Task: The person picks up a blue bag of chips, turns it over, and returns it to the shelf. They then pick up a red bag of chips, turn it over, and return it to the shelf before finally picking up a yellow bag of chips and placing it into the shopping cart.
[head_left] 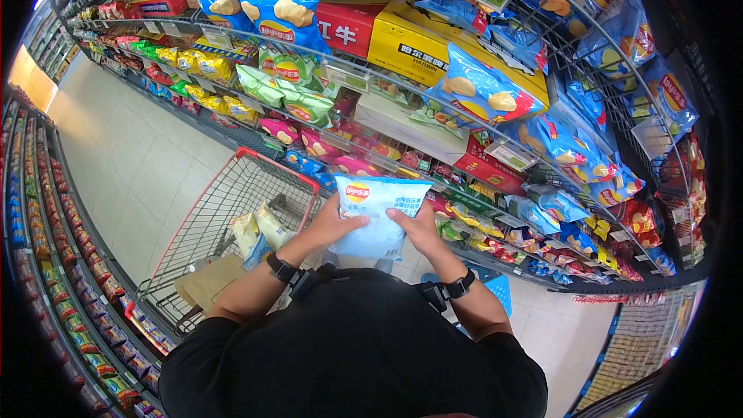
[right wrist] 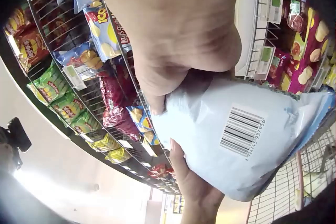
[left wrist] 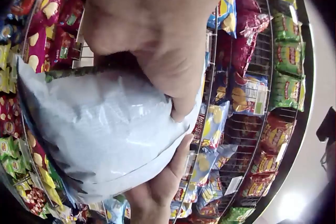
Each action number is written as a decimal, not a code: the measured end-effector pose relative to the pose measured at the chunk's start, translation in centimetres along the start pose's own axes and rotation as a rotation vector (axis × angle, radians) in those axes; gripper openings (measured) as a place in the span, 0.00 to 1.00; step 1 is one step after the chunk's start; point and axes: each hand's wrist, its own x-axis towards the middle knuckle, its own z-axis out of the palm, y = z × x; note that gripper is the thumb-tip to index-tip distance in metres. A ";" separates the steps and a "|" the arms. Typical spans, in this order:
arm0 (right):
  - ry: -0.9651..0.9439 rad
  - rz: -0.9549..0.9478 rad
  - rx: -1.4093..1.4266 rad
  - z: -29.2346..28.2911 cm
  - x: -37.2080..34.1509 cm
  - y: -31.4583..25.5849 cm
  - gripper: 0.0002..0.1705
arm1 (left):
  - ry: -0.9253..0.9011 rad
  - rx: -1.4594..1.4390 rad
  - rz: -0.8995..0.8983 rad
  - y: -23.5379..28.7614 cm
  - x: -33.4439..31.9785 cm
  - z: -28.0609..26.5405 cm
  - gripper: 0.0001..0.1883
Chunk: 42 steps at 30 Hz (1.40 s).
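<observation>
Both hands hold a puffed, pale blue bag of potato chips (head_left: 371, 217) in front of the chest, its printed back turned up with a round red and yellow logo. My left hand (head_left: 334, 221) grips the bag's left side, thumb lying across the printed face. On the opposite side, my right hand (head_left: 418, 226) grips it the same way, thumb pressed on the film. A barcode on the chip bag (right wrist: 210, 134) shows in the right wrist view. Most of the fingers are hidden behind the bag in the head view.
A wire shopping cart (head_left: 193, 209) with a red rim stands to the left, holding chip bags (head_left: 259, 231) and a brown paper-like item (head_left: 209, 282). Ahead, wire shelves carry many chip bags (head_left: 484, 89) and yellow cartons (head_left: 410, 46). Another snack shelf (head_left: 77, 302) lines the left side.
</observation>
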 end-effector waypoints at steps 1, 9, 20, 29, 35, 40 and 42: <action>-0.009 0.003 -0.007 -0.1 0.0 0.2 0.28 | 0.013 -0.032 -0.004 -0.1 0.0 0.1 0.32; -0.193 0.265 0.064 0.6 -0.6 0.7 0.32 | 0.217 -0.413 -0.108 -1.5 1.2 -0.4 0.23; -0.107 0.605 0.469 -0.1 -0.1 2.9 0.32 | 0.030 -0.408 -0.396 -2.4 0.1 -0.4 0.33; -0.213 0.557 0.358 2.7 0.6 3.7 0.34 | 0.162 -0.436 -0.307 -2.7 -2.9 -2.1 0.32; -0.326 0.522 0.232 7.4 1.7 5.2 0.32 | 0.234 -0.524 -0.246 -4.5 -6.3 -5.3 0.33; -0.407 0.644 0.235 10.6 2.1 6.3 0.35 | 0.427 -0.288 -0.169 -5.5 -10.4 -9.5 0.34; -0.470 0.670 0.191 10.9 2.1 5.7 0.34 | 0.529 -0.178 -0.127 -5.9 -12.4 -12.7 0.35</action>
